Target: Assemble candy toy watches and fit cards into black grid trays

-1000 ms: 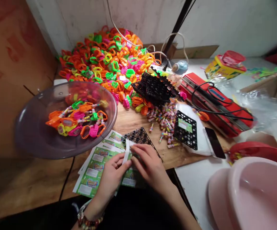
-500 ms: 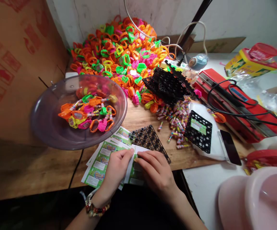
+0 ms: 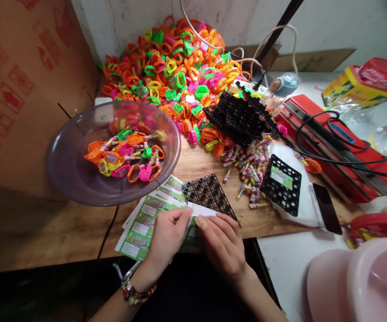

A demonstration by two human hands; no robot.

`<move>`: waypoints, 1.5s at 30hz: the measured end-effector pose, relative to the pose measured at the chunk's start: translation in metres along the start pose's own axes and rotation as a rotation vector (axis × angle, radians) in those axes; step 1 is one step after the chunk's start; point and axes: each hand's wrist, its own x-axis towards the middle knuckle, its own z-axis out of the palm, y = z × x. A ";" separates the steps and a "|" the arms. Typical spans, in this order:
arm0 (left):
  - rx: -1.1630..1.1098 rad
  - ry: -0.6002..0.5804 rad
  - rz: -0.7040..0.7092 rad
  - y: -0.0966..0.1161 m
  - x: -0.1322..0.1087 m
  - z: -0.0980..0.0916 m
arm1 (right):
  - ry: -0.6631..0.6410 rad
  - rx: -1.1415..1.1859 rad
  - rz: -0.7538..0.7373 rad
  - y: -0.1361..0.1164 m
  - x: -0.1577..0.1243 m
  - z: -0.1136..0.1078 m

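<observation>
My left hand [image 3: 168, 235] and my right hand [image 3: 223, 243] meet at the near edge of the wooden table, both pinching a white strip of sticker backing [image 3: 196, 210]. Under them lie green label sheets [image 3: 140, 226], fanned out. A black plastic grid tray [image 3: 210, 194] lies flat just beyond my fingers. A beaded bracelet is on my left wrist.
A purple bowl [image 3: 66, 170] with several toy rings stands at the left. A big heap of coloured rings [image 3: 173, 76] fills the back. Stacked black grids [image 3: 240, 116], small candies [image 3: 250, 165], another labelled grid [image 3: 282, 183], a phone [image 3: 327, 208], a red sealer [image 3: 341, 143] and pink basins [image 3: 364, 281] lie to the right.
My hands have stayed together on the strip, which now lies lower and flatter over the sheets. The camera view has shifted slightly left and down.
</observation>
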 end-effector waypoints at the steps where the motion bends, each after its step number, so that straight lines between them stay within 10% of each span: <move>1: -0.003 -0.007 -0.007 0.001 0.000 0.000 | 0.000 -0.011 -0.034 0.001 -0.001 -0.002; 7: -0.017 -0.032 -0.008 0.005 0.001 -0.001 | -0.027 0.064 -0.084 0.007 -0.005 -0.011; 15: 0.103 0.011 0.099 0.010 -0.003 0.001 | 0.025 0.210 0.349 -0.005 0.016 -0.007; 31: 0.159 0.129 0.272 0.030 -0.004 -0.006 | 0.054 0.276 0.318 -0.007 0.029 -0.020; 45: 0.264 0.269 0.722 0.055 -0.020 -0.007 | 0.173 0.214 0.209 -0.018 0.045 -0.033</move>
